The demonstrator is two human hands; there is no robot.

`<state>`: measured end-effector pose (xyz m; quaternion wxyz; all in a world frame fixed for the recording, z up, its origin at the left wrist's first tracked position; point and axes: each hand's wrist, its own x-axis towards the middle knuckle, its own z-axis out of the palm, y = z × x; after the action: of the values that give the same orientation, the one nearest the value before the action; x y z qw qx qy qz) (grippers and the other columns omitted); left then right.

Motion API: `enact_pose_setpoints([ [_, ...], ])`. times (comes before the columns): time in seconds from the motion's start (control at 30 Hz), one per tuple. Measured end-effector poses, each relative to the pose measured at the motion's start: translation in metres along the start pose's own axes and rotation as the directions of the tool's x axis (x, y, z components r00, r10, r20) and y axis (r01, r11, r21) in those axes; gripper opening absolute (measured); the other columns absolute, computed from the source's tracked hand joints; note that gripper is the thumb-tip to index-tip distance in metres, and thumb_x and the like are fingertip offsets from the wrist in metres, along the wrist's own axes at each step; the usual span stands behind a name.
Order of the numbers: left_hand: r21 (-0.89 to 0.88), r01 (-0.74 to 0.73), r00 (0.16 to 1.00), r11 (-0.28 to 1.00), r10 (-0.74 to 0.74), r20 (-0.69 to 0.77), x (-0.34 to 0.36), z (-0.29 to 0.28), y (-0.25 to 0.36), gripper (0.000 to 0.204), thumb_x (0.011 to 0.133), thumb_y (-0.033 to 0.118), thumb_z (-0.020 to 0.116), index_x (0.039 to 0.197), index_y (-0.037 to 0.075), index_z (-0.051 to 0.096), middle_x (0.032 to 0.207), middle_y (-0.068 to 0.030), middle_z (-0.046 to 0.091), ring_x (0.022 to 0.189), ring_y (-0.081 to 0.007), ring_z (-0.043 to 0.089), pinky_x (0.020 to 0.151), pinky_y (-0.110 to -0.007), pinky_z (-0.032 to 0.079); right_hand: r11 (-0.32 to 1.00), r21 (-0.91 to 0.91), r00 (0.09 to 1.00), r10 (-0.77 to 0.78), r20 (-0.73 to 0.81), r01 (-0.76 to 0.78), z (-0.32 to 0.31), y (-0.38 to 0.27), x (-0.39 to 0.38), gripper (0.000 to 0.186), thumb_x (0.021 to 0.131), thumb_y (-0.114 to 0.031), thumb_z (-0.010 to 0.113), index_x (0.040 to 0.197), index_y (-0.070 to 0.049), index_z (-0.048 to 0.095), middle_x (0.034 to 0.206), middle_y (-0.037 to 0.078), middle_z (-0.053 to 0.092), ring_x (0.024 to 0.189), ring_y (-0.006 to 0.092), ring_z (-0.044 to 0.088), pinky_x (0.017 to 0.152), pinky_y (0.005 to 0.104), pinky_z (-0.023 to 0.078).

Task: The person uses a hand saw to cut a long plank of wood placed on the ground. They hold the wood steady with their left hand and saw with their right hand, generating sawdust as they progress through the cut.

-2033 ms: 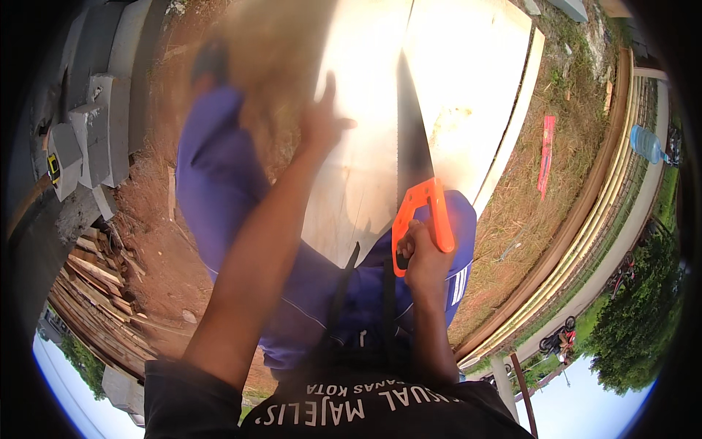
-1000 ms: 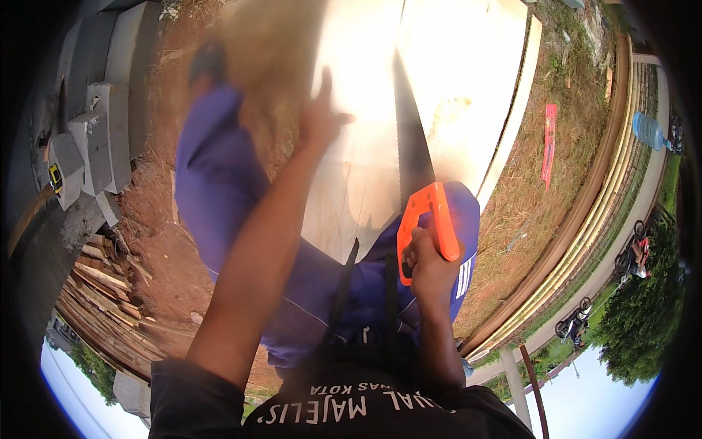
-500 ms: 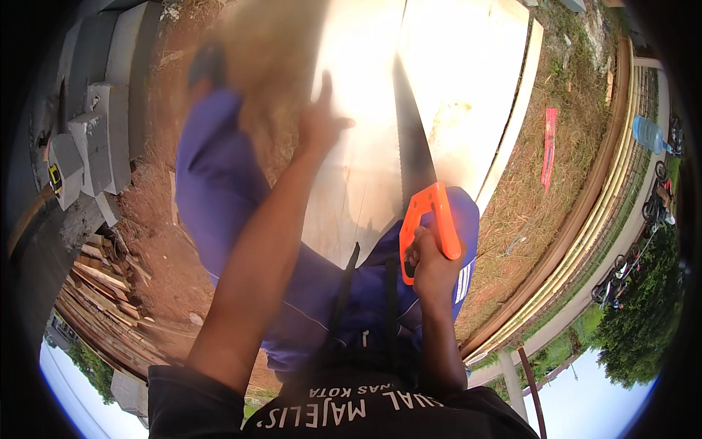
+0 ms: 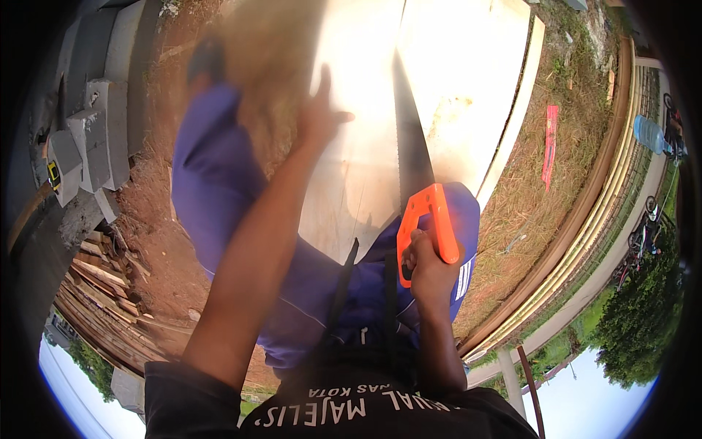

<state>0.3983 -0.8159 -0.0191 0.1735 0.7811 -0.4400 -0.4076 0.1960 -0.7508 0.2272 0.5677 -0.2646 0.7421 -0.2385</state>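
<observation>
Right hand (image 4: 430,272) wrapped tight around orange handle (image 4: 430,219) of handsaw (image 4: 411,143), fingers closed through the grip. Blade running away from the body, teeth down into pale plywood sheet (image 4: 453,88), which lies flat on the ground ahead, sunlit and glaring. Left hand (image 4: 322,110) pressed flat on the sheet just left of the blade, fingers spread and open, thumb pointing toward the blade, holding nothing. Legs in purple trousers (image 4: 219,190) straddling the near edge of the sheet.

Risks, as judged from here: left thumb sitting near the blade line, so a jump of the saw out of the kerf could catch it. Sheet apparently resting low with no clear support visible under the cut, so a closing kerf could pinch the blade and cause a buckle or a jerk. Glare washing out the surface, making any cut line hard to follow and drift likely. Knee close to the handle's path on the back stroke.

Containers: pale blue water bottle (image 4: 649,135) standing at far right by the kerb; contents not discernible. Grey concrete blocks (image 4: 88,139) stacked at left, with a small yellow tape measure (image 4: 53,174) on one. Timber offcuts (image 4: 102,293) piled lower left. Red strip (image 4: 550,146) lying in dry grass to the right.
</observation>
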Motion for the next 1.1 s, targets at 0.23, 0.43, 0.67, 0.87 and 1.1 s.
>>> enact_pose_setpoints([
  [0.23,0.026,0.018,0.996,1.000,-0.020,0.088,-0.005,0.003,0.009,0.126,0.076,0.026,0.094,0.169,0.036,0.008,0.139,-0.0392,0.044,0.133,-0.0495,0.051,0.112,-0.049,0.043,0.996,-0.068,0.998,0.065,0.011,-0.064,0.068,-0.058,0.175,0.024,0.086,-0.018,0.065,0.073,-0.001,0.053,0.060,0.003,0.051,0.053,0.0124,0.048,0.051,0.0346,0.040],
  [0.43,-0.035,0.043,0.996,0.998,-0.040,0.073,-0.004,-0.001,0.003,0.123,0.079,0.027,0.092,0.168,0.038,0.009,0.141,-0.0397,0.043,0.135,-0.0496,0.050,0.112,-0.049,0.043,1.000,0.005,1.000,0.022,-0.011,-0.022,0.010,0.004,0.017,0.013,0.091,-0.004,0.058,0.078,-0.003,0.056,0.057,0.002,0.049,0.046,0.0109,0.046,0.048,0.0287,0.041],
  [0.67,-0.009,0.058,0.992,0.998,-0.057,0.111,-0.006,-0.004,0.018,0.123,0.079,0.026,0.092,0.168,0.038,0.007,0.146,-0.0412,0.038,0.139,-0.0510,0.046,0.116,-0.049,0.041,0.992,-0.008,0.989,-0.128,-0.070,0.128,0.068,-0.013,0.144,0.025,0.089,-0.012,0.060,0.068,-0.008,0.047,0.058,0.000,0.048,0.045,0.0090,0.038,0.040,0.0295,0.028],
  [0.87,-0.059,0.079,0.990,0.995,-0.071,0.125,-0.002,-0.008,0.009,0.124,0.079,0.027,0.092,0.169,0.035,0.006,0.151,-0.0425,0.034,0.143,-0.0515,0.042,0.118,-0.050,0.038,1.000,0.011,0.999,0.013,-0.042,-0.012,0.050,0.000,0.093,0.022,0.089,-0.009,0.062,0.070,-0.007,0.049,0.057,0.001,0.048,0.045,0.0100,0.041,0.043,0.0314,0.033],
  [1.1,-0.066,0.065,0.993,0.996,-0.059,0.100,-0.004,-0.012,0.010,0.125,0.079,0.024,0.092,0.169,0.034,0.006,0.152,-0.0434,0.032,0.148,-0.0521,0.035,0.120,-0.049,0.037,1.000,-0.024,0.999,0.003,0.052,-0.001,0.016,0.013,0.052,0.022,0.090,-0.005,0.064,0.070,-0.002,0.055,0.058,0.001,0.052,0.050,0.0104,0.052,0.049,0.0303,0.043],
])
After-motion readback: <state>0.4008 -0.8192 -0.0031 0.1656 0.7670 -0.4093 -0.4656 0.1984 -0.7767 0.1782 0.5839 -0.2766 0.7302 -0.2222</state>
